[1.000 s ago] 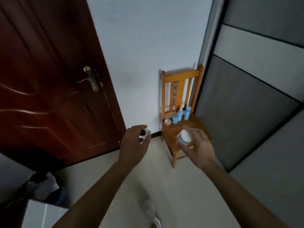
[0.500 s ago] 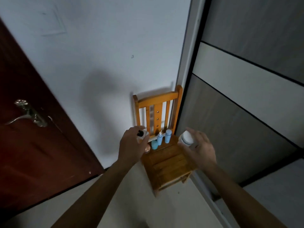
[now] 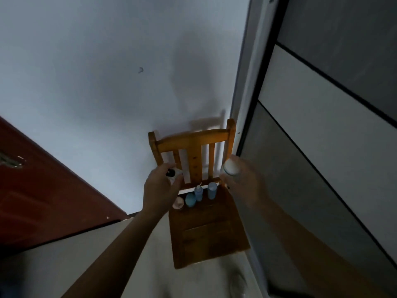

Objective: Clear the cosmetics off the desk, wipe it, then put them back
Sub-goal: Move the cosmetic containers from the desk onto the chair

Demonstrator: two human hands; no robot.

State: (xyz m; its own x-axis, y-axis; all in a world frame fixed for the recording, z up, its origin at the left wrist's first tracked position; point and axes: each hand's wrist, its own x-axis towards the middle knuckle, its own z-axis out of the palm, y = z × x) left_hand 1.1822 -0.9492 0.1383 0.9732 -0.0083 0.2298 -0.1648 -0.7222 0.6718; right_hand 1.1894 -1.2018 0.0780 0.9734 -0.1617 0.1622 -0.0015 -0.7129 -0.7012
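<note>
White and rounded, a small jar (image 3: 231,167) sits in the right hand (image 3: 247,186). The fingers curl round its lower part so its top pokes out above them, and blur hides any label. Level with it, the left hand (image 3: 160,190) pinches a little pale bottle (image 3: 173,175) with a black cap, held up at the fingertips with the cap showing beside the thumb. Both hands hang over the back half of an orange-brown wooden chair (image 3: 206,237), the left at its left edge and the right at its right edge. Past the hands, four more cosmetics stand in a row at the rear of the seat, close under the backrest. A flat pink pot (image 3: 178,202) is at the left, with a squat blue jar (image 3: 190,199) just beside it, then a blue pump bottle (image 3: 198,192) and a plain blue bottle (image 3: 212,190). Behind the chair rises a white wall (image 3: 96,82), with a red-brown door (image 3: 43,201) to the left and grey wardrobe panels (image 3: 322,147) to the right.
</note>
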